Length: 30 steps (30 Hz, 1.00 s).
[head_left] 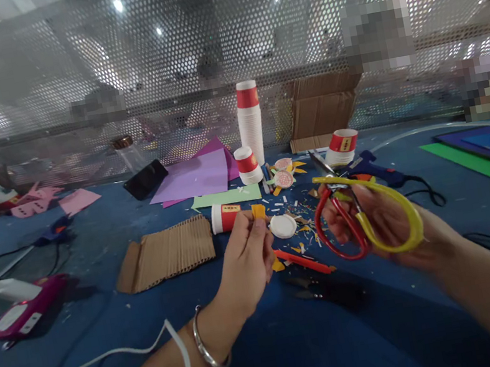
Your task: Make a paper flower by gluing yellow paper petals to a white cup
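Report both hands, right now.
Left hand: closed, pinching a small yellow-orange piece between thumb and fingers.
Right hand: holding the red-and-yellow-handled scissors.

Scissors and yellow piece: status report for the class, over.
Left hand pinching yellow piece. Right hand holding scissors, apart from it. White disc, scraps on tabletop between them.

White glare dots the perforated screen (183,49) above a shadowed tabletop (274,349).

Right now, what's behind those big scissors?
Behind the scissors: the right hand, a blue glue gun, a red-and-white cup. I can't see the glue gun's covered parts.
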{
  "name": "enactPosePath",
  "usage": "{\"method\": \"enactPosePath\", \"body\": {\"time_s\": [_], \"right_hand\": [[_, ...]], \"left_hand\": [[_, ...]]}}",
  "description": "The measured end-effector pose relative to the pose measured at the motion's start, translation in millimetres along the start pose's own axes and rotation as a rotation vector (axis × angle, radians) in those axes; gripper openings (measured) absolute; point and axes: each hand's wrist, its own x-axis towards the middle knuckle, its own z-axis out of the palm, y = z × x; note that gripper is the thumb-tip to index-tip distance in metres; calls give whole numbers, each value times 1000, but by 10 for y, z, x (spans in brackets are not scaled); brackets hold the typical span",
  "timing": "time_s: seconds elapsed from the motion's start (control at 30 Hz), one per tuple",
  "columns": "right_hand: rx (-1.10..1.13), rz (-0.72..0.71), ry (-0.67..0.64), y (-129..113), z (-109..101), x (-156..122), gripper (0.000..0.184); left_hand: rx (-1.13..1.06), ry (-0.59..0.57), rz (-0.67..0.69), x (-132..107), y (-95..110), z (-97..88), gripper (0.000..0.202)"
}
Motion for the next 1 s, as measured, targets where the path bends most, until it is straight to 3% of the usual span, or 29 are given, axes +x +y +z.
{"method": "enactPosePath", "body": {"time_s": [0.13, 0.33, 0.5, 0.7, 0.9, 1.0], "right_hand": [[121, 3, 2, 76, 104, -29, 36], [-151, -198, 19, 245, 244, 15, 45], [-346, -285, 95, 297, 247, 17, 39], [-299, -288, 140, 253, 201, 19, 40], [-211, -221, 169, 217, 124, 40, 41], [-204, -200, 135, 228, 102, 36, 42]], "left_hand": [[97, -79, 62, -52, -52, 24, 25], [440, -195, 189, -162, -76, 94, 26], [522, -224, 183, -182, -56, 124, 26], [289, -449, -115, -115, -3, 35, 31], [222, -697, -248, -73, 80, -50, 32], [209, -742, -278, -88, 74, -41, 35]]}}
